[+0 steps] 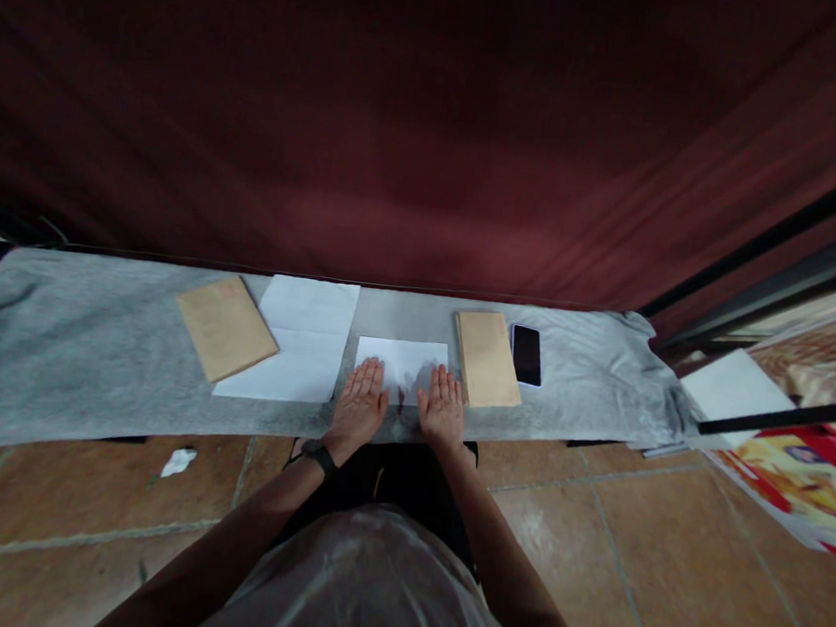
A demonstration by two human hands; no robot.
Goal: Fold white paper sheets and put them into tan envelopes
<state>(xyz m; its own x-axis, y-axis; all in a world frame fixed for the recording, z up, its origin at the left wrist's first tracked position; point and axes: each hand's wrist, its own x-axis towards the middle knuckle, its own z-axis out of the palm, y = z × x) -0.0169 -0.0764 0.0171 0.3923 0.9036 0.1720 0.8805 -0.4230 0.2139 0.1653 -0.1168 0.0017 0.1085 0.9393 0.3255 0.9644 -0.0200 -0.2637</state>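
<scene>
A white sheet of paper (pixel 402 354) lies crosswise on the grey cloth in front of me. My left hand (pixel 360 405) rests flat at its left side, fingers extended and pointing away from me. On its right side my right hand (pixel 443 407) lies flat too, fingers stretched out. Neither hand grips anything. Right of my right hand is a stack of brown envelopes (pixel 489 360). Larger white sheets (pixel 307 341) lie to the left, partly under another brown envelope stack (pixel 226 328).
A phone (pixel 527 355) lies right of the right-hand envelopes. Grey cloth (pixel 104 348) covers the narrow table, bunched at both ends. Behind it stands a dark red panel (pixel 419 173). A colourful red and yellow box (pixel 814 479) and dark metal bars are at the right.
</scene>
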